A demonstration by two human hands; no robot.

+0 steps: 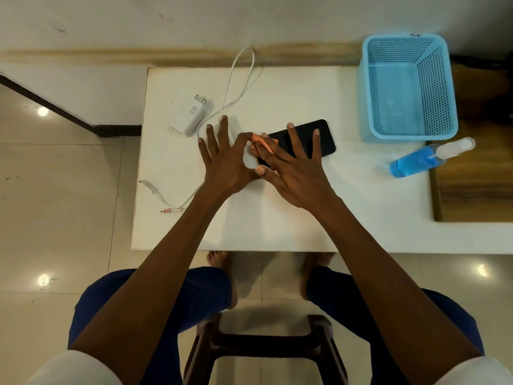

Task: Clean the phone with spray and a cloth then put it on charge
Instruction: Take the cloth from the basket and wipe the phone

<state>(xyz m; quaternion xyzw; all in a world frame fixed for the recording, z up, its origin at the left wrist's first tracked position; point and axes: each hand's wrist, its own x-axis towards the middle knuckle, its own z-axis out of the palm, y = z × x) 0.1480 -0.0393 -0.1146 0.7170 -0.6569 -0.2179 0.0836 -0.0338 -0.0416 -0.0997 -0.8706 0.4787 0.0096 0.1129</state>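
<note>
A black phone (319, 134) lies flat on the white table (277, 223), screen up. An orange cloth (256, 139) sits bunched on the phone's left end. My right hand (297, 168) lies over the phone with fingers straight and spread, two of them pressing on the cloth. My left hand (224, 159) rests beside it with fingers spread, its bent forefinger touching the cloth's left edge. A spray bottle of blue liquid (416, 161) lies on its side at the right. The white charger plug (191, 118) and its cable (238, 79) lie at the back left.
A light blue perforated basket (444, 87) stands at the back right. The cable's free end (172, 210) hangs at the table's left edge. A wooden surface (477, 179) adjoins the table on the right. A dark stool (266, 348) stands under me.
</note>
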